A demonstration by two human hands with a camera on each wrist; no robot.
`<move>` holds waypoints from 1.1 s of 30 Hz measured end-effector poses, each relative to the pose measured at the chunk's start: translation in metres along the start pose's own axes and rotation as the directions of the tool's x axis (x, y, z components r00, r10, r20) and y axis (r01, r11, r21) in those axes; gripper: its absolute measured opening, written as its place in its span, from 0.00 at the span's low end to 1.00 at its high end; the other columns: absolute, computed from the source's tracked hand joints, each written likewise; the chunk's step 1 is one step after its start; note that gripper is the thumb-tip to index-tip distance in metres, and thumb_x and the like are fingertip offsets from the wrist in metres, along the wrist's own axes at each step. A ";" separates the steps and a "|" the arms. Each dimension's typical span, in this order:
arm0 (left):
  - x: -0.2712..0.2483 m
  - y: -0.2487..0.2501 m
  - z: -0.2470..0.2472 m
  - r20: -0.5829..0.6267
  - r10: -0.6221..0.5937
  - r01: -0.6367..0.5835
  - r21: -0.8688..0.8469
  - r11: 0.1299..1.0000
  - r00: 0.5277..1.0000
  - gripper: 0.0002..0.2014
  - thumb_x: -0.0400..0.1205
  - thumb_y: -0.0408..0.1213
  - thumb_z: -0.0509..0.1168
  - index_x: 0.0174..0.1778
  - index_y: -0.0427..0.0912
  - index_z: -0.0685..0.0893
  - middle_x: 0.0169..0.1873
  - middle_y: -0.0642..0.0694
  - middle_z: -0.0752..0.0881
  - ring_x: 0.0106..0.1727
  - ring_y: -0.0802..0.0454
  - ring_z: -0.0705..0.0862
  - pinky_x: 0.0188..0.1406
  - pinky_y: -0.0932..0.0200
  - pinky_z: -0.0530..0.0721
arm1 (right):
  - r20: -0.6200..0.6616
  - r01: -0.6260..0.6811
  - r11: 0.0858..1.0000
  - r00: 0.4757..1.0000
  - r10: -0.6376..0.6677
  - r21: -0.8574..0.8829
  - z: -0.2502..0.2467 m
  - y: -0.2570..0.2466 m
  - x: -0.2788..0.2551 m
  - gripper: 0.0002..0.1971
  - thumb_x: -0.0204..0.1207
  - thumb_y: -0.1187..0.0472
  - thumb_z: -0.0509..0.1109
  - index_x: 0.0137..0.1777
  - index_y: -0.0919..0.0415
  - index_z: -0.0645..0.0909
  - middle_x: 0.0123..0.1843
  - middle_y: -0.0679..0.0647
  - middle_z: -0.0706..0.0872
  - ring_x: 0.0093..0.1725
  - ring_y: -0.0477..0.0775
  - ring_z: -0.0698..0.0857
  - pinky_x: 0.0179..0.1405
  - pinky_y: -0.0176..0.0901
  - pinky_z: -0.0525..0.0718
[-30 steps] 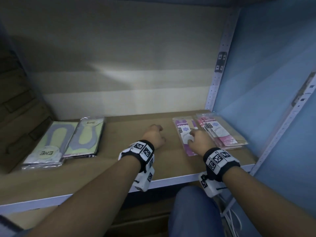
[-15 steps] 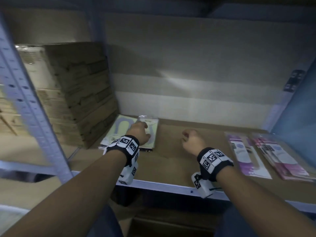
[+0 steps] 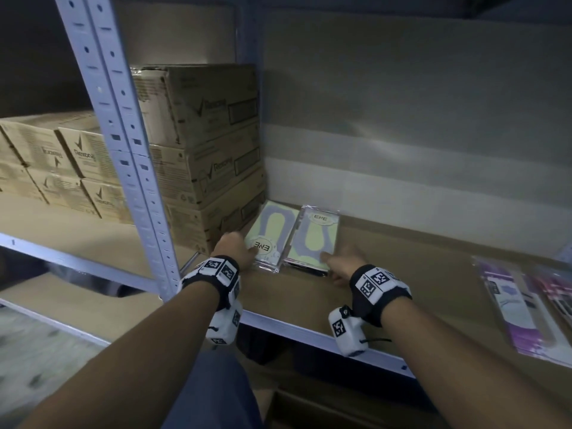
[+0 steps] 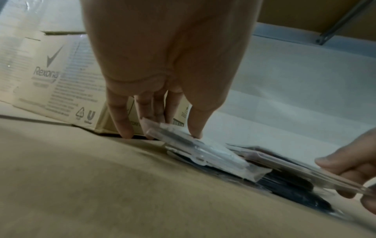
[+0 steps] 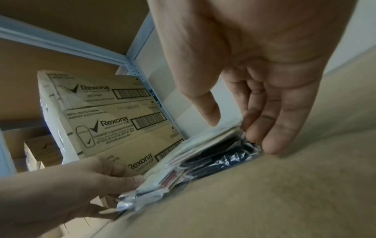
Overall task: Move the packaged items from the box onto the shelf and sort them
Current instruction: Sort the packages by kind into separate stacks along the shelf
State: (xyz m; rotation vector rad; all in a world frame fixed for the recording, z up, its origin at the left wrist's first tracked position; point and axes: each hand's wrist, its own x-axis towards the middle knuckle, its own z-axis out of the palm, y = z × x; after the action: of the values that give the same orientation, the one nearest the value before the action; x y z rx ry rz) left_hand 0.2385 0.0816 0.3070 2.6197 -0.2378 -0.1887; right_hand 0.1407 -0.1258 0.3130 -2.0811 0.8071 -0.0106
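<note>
**Lead:** Now, from your head view: both hands are at the two stacks of yellow-and-lilac ENE packs against the cartons. Your left hand [image 3: 233, 247] has its thumb on the left pack [image 3: 268, 233]; your right hand [image 3: 342, 263] is at the near corner of the right pack [image 3: 315, 238]. Square the two stacks edge to edge, and keep them well apart from the purple packs [image 3: 523, 308] far right.

**Operator:** And my grips?

**Lead:** Left wrist view: your fingers [image 4: 122, 122] point down, thumb pressing on top of the stack, fingertips at its edge: a loose pinch, not a fist. Lift only slightly; the film looks slippery, so I judge the packs could fan out.

**Operator:** Right side?

**Lead:** Right wrist view: your right hand's fingertips [image 5: 272, 140] tuck under the crinkled corner, thumb hanging free above. It's a narrow hold. Slide, don't lift.

**Operator:** Room to work?

**Lead:** You're on a cardboard-lined shelf [image 3: 402, 274] with a metal front rail. Rexona cartons [image 3: 204, 156] are stacked at the left, behind a perforated upright [image 3: 123, 150]. The source box I can't make out.
</note>
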 end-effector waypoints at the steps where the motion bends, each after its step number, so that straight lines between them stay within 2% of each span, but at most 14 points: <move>1: 0.002 0.000 0.002 -0.003 -0.004 0.004 -0.005 1.000 1.000 0.22 0.79 0.46 0.68 0.56 0.29 0.80 0.55 0.33 0.82 0.55 0.38 0.83 0.45 0.53 0.79 | -0.005 -0.021 1.000 1.000 0.021 0.020 0.001 -0.001 0.000 0.12 0.77 0.55 0.69 0.43 0.66 0.79 0.38 0.63 0.83 0.34 0.60 0.83 0.35 0.48 0.87; 4: 0.002 0.002 0.001 -0.030 -0.016 0.015 -0.020 1.000 0.999 0.16 0.77 0.45 0.71 0.40 0.33 0.78 0.44 0.36 0.83 0.44 0.41 0.82 0.37 0.55 0.78 | 0.021 -0.110 0.982 0.994 0.108 0.152 0.001 0.001 0.002 0.09 0.76 0.64 0.70 0.36 0.66 0.76 0.33 0.62 0.80 0.29 0.57 0.80 0.29 0.46 0.85; 6: 0.002 0.003 0.000 -0.046 -0.035 0.034 -0.020 0.999 0.998 0.19 0.75 0.46 0.73 0.31 0.37 0.74 0.38 0.40 0.80 0.41 0.41 0.82 0.36 0.55 0.79 | 0.026 -0.130 0.972 0.992 0.127 0.196 -0.003 0.002 0.005 0.09 0.75 0.66 0.71 0.35 0.66 0.77 0.31 0.60 0.79 0.27 0.54 0.79 0.25 0.45 0.85; 9: -0.001 0.005 -0.006 -0.074 -0.053 0.050 -0.052 0.997 0.996 0.21 0.72 0.46 0.76 0.27 0.40 0.72 0.35 0.42 0.81 0.39 0.43 0.81 0.37 0.54 0.82 | 0.000 -0.115 0.969 0.993 0.118 0.219 -0.009 0.001 0.009 0.11 0.74 0.67 0.73 0.33 0.64 0.75 0.31 0.59 0.80 0.27 0.54 0.79 0.26 0.45 0.86; 11: -0.002 0.006 -0.011 -0.056 -0.071 0.065 -0.110 0.992 0.996 0.19 0.71 0.45 0.78 0.29 0.40 0.75 0.39 0.41 0.83 0.42 0.44 0.82 0.43 0.53 0.84 | -0.010 -0.105 0.956 0.994 0.112 0.272 -0.012 0.000 0.009 0.12 0.74 0.68 0.73 0.32 0.63 0.75 0.32 0.59 0.79 0.28 0.54 0.79 0.25 0.43 0.86; 12: -0.002 0.005 -0.013 -0.042 -0.075 0.067 -0.163 0.984 0.996 0.17 0.70 0.45 0.79 0.34 0.37 0.80 0.43 0.40 0.84 0.46 0.44 0.83 0.47 0.54 0.83 | -0.002 -0.100 0.944 0.994 0.105 0.314 -0.013 -0.001 0.008 0.11 0.74 0.68 0.73 0.32 0.63 0.76 0.33 0.59 0.79 0.29 0.54 0.80 0.23 0.42 0.86; 14: 0.000 -0.001 -0.015 -0.003 -0.126 0.118 -0.321 0.940 0.992 0.24 0.66 0.42 0.82 0.52 0.31 0.85 0.52 0.40 0.86 0.56 0.42 0.85 0.52 0.58 0.81 | 0.053 -0.090 0.890 0.996 0.073 0.448 -0.015 -0.002 0.006 0.08 0.76 0.70 0.70 0.36 0.64 0.77 0.37 0.59 0.81 0.32 0.54 0.82 0.23 0.39 0.87; 16: 0.000 -0.005 -0.018 0.048 -0.159 0.163 -0.483 0.860 0.986 0.27 0.64 0.39 0.83 0.56 0.32 0.85 0.54 0.40 0.88 0.55 0.42 0.87 0.58 0.53 0.85 | 0.127 -0.110 0.797 0.991 0.042 0.593 -0.017 -0.003 0.002 0.04 0.78 0.71 0.66 0.42 0.65 0.77 0.43 0.60 0.84 0.36 0.56 0.85 0.25 0.40 0.88; 18: -0.002 -0.005 -0.020 0.084 -0.167 0.182 -0.623 0.761 0.982 0.21 0.68 0.30 0.79 0.55 0.30 0.85 0.48 0.35 0.90 0.44 0.41 0.89 0.48 0.48 0.90 | 0.178 -0.135 0.722 0.984 0.017 0.678 -0.018 -0.006 -0.002 0.02 0.80 0.72 0.63 0.47 0.67 0.76 0.48 0.62 0.85 0.40 0.58 0.86 0.26 0.41 0.89; 21: -0.012 0.002 -0.028 0.124 -0.163 0.201 -0.746 0.635 0.979 0.16 0.74 0.21 0.72 0.57 0.25 0.81 0.44 0.29 0.88 0.28 0.44 0.85 0.20 0.62 0.86 | 0.178 -0.123 0.647 0.984 -0.020 0.752 -0.020 -0.007 -0.005 0.09 0.80 0.73 0.62 0.59 0.68 0.73 0.58 0.66 0.83 0.45 0.60 0.86 0.33 0.45 0.91; 23: -0.016 0.007 -0.032 0.120 -0.153 0.188 -0.784 0.592 0.981 0.12 0.76 0.22 0.70 0.55 0.28 0.81 0.46 0.29 0.87 0.19 0.52 0.82 0.13 0.68 0.78 | 0.162 -0.107 0.627 0.986 -0.031 0.772 -0.024 -0.006 -0.008 0.11 0.79 0.74 0.62 0.61 0.68 0.73 0.59 0.67 0.82 0.46 0.61 0.86 0.35 0.46 0.91; 25: -0.018 0.011 -0.036 0.130 -0.153 0.191 -0.832 0.521 0.980 0.12 0.77 0.22 0.69 0.56 0.29 0.81 0.48 0.29 0.87 0.20 0.54 0.83 0.13 0.69 0.77 | 0.160 -0.102 0.611 0.986 -0.040 0.785 -0.027 -0.004 -0.012 0.11 0.79 0.75 0.62 0.60 0.68 0.73 0.59 0.68 0.82 0.46 0.61 0.85 0.34 0.47 0.91; 31: -0.024 0.023 -0.032 0.196 -0.133 0.230 -0.915 0.332 0.972 0.14 0.76 0.22 0.69 0.57 0.24 0.82 0.51 0.28 0.87 0.39 0.44 0.86 0.24 0.66 0.85 | 0.097 -0.062 0.567 0.995 -0.032 0.821 -0.041 0.006 -0.016 0.17 0.78 0.76 0.63 0.66 0.73 0.73 0.62 0.71 0.82 0.46 0.64 0.86 0.27 0.44 0.89; 33: -0.027 0.028 -0.026 0.201 -0.122 0.228 -0.933 0.280 0.972 0.13 0.76 0.22 0.69 0.57 0.24 0.82 0.49 0.29 0.87 0.39 0.44 0.85 0.24 0.66 0.86 | 0.070 -0.042 0.554 0.997 -0.029 0.832 -0.049 0.011 -0.017 0.16 0.77 0.77 0.63 0.65 0.73 0.73 0.63 0.71 0.82 0.46 0.63 0.86 0.28 0.44 0.89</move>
State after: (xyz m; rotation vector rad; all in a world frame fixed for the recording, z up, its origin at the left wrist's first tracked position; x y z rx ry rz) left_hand 0.2129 0.0747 0.3459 1.3687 0.1419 -0.3869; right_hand 0.1066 -0.1567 0.3395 -1.1370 0.5818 -0.2668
